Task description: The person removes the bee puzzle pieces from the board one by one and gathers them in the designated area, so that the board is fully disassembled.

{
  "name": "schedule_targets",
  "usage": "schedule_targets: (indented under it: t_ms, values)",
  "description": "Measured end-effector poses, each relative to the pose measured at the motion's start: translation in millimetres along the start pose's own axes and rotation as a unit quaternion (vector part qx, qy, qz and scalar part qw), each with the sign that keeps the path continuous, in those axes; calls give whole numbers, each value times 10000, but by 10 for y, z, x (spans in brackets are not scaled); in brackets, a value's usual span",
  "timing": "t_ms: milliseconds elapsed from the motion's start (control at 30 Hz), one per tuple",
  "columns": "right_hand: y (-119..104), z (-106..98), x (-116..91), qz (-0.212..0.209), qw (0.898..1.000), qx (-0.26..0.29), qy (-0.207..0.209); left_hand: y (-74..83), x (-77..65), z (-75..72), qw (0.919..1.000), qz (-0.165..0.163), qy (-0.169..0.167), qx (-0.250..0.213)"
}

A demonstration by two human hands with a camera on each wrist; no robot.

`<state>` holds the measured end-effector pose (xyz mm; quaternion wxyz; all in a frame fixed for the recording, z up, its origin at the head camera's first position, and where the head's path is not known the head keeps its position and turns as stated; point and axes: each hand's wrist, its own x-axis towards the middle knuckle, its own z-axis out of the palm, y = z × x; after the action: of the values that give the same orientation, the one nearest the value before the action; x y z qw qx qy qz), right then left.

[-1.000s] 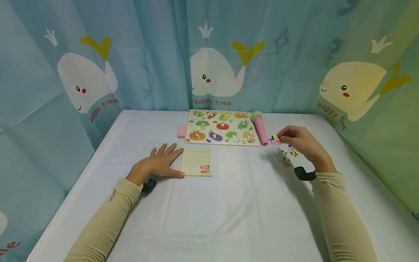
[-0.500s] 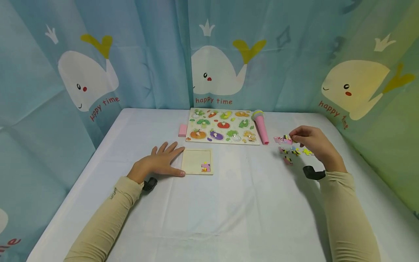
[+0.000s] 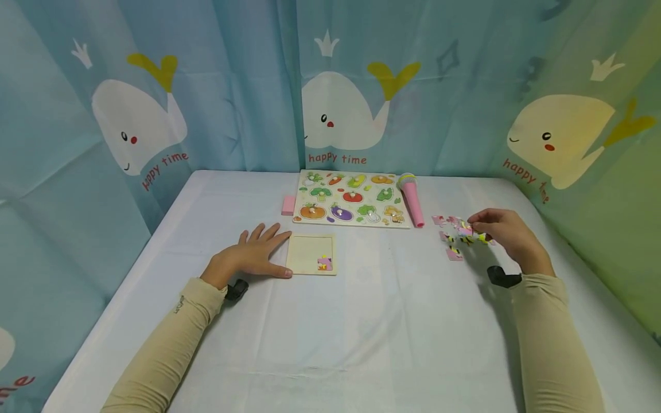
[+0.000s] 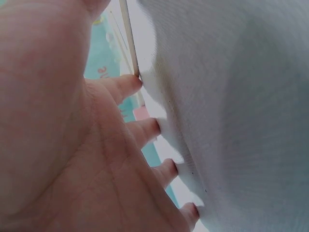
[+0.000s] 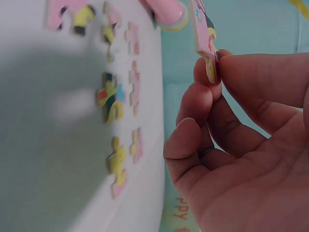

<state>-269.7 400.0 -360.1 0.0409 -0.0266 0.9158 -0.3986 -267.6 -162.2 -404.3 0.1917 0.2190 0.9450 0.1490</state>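
My left hand rests on the white table with its fingers spread. Its thumb and index finger touch the left edge of a square wooden puzzle tray. One pink and yellow puzzle piece lies in the tray's near right corner. At the right, my right hand pinches another puzzle piece between thumb and fingers, raised off the table. That piece is pink with black and yellow print, seen nearly edge-on in the right wrist view. Below and beside it lie several loose puzzle pieces, partly behind the hand in the head view.
A wooden board with knobbed vegetable pieces lies at the back of the table. A pink toy microphone leans along its right side. Left of the board stands a small pink block. Curtains with whales hang behind the table.
My right hand has moved right and slightly nearer, and the pinched puzzle piece now shows over the loose pieces. The left hand and the tray stay in place.
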Motion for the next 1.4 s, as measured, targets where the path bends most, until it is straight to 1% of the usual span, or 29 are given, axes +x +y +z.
schedule_targets:
  t_ms: [133,200,333,567,700,900,1100,1200,1400]
  values:
    - [50,-20,-1,150,9998,69,-148,-12,7,9,10000,6,17,-14]
    - [67,-29,-18,173,9997,-26,-185,-16,14,16,10000,9,18,-38]
    - [109,-50,-45,124,9993,-239,-276,-28,22,14,10000,33,7,-51]
    - [173,-86,-80,34,9979,-487,-428,-9,-9,-39,10000,55,41,-7]
    - [214,-98,-123,119,9972,-547,-492,5,-13,-47,10000,41,33,-44]
    - [267,-82,-177,59,9968,-469,-638,6,-2,-8,10000,30,6,-68]
    - [291,-48,-173,91,9964,-411,-729,-27,5,27,10000,24,10,-84]
    - [305,-36,-159,188,9956,-424,-817,-28,4,23,10000,19,19,-61]
    - [334,-34,-121,229,9940,-632,-858,-26,14,19,10000,-1,5,-31]
